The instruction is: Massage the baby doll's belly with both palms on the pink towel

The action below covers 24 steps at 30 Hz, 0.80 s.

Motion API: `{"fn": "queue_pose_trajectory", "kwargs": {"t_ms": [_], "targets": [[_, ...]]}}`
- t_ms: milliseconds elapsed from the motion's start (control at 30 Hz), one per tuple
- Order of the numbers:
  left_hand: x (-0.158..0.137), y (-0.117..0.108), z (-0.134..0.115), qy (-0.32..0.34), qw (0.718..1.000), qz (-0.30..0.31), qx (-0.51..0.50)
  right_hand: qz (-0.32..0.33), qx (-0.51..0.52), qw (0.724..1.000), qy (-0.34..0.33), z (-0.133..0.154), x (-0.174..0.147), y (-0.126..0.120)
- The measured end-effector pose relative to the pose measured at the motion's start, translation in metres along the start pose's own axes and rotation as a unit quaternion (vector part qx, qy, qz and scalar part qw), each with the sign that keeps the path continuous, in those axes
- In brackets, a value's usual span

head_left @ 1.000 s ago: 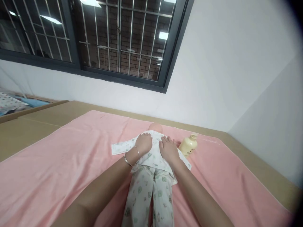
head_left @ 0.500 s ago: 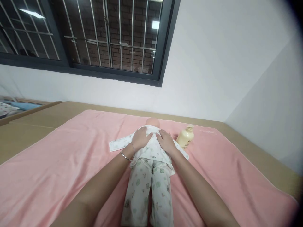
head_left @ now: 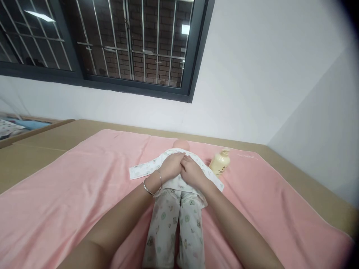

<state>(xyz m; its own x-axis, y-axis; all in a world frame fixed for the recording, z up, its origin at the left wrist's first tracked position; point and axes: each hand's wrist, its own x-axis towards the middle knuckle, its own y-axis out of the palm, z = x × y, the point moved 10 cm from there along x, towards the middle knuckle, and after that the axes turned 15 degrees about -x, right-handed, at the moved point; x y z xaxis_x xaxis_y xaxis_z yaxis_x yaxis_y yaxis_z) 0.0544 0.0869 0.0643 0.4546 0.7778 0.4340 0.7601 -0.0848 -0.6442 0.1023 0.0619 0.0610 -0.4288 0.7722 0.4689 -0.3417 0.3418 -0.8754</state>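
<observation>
A baby doll lies stretched out in front of me, its smooth bald head (head_left: 181,144) pointing away. It wears a white printed top (head_left: 144,170) and matching trousers (head_left: 164,228). On the upper middle of the top rests my left hand (head_left: 172,165), fingers extended and lying flat, with a silver bracelet (head_left: 147,186) at the wrist. Beside it, my right hand (head_left: 193,172) also lies flat on the top. Their fingertips meet over the doll's midline, and some of the right fingers are hidden. Neither hand holds anything. The doll's face is not visible.
A pale yellow bottle (head_left: 220,163) leans on the pink blanket (head_left: 84,179), right of the doll. The blanket covers a tan surface (head_left: 53,136) against a white wall (head_left: 238,82). A dark-framed barred window (head_left: 137,87) is above. Printed and blue cloths (head_left: 30,124) lie far left.
Both hands have slid inward from the two sides of the doll's top and now meet in the middle, fingers touching. The doll and bottle have stayed in place.
</observation>
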Motion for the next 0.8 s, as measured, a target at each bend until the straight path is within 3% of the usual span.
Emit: {"fn": "queue_pose_trajectory", "kwargs": {"t_ms": [133,300,433,800], "targets": [[0.005,0.002,0.026,-0.005,1.000,0.004,0.021,-0.001,0.056,0.998,-0.011,-0.026,0.002,0.018],[0.004,0.004,0.060,-0.070,0.996,-0.021,0.057,0.002,0.058,0.996,0.074,-0.061,-0.001,0.038],[0.003,0.004,0.062,-0.089,0.993,-0.030,0.075,-0.003,0.038,0.990,0.133,-0.074,-0.003,0.040],[0.000,0.001,0.061,-0.102,0.988,-0.053,0.100,-0.007,0.031,0.991,0.127,-0.073,-0.005,0.040]]}}
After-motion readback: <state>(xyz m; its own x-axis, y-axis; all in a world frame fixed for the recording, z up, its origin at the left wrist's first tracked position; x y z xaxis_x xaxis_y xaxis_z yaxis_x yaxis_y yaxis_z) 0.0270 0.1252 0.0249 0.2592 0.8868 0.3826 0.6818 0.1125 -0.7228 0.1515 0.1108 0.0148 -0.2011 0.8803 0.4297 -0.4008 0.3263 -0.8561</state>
